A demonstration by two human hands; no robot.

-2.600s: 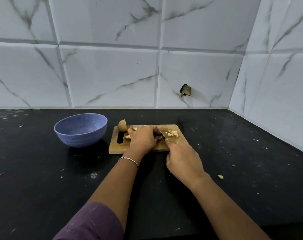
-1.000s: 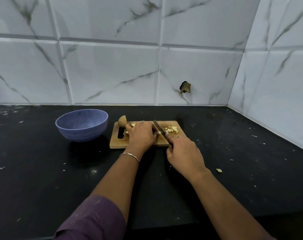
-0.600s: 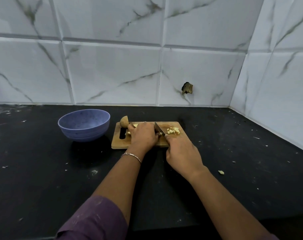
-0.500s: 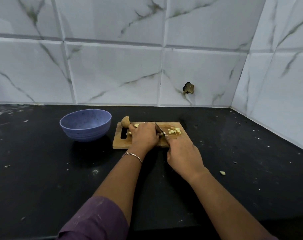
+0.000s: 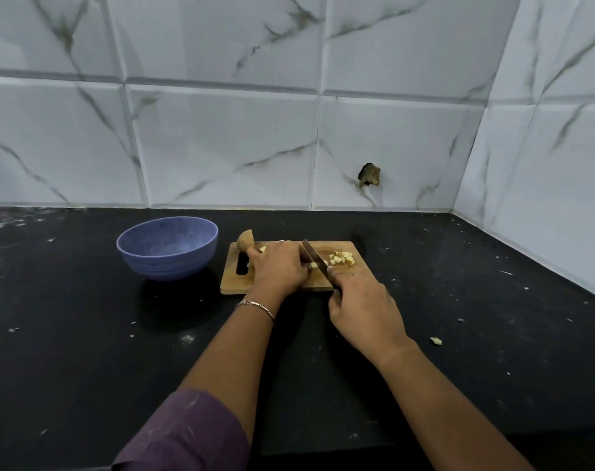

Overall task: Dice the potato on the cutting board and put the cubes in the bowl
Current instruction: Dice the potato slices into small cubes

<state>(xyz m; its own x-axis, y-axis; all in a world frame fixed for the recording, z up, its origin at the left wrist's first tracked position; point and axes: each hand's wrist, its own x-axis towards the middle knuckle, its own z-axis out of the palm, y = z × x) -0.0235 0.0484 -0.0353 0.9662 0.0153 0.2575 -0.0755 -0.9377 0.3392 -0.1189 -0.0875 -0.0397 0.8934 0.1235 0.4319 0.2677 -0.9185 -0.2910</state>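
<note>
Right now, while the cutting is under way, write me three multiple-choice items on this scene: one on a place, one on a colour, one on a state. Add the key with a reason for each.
1. Where does the bowl stand, seen from the person?
A. left of the cutting board
B. right of it
C. on it

2. What colour is the countertop?
A. white
B. black
C. wooden brown

3. What is the right hand doing?
A. lying flat on the counter
B. gripping the knife
C. lifting the bowl

Key:
1 A, the bowl sits apart from the board, off its left edge.
2 B, the surface is black with pale specks.
3 B, its fingers curl round the handle, with the blade at the potato strip.
</note>
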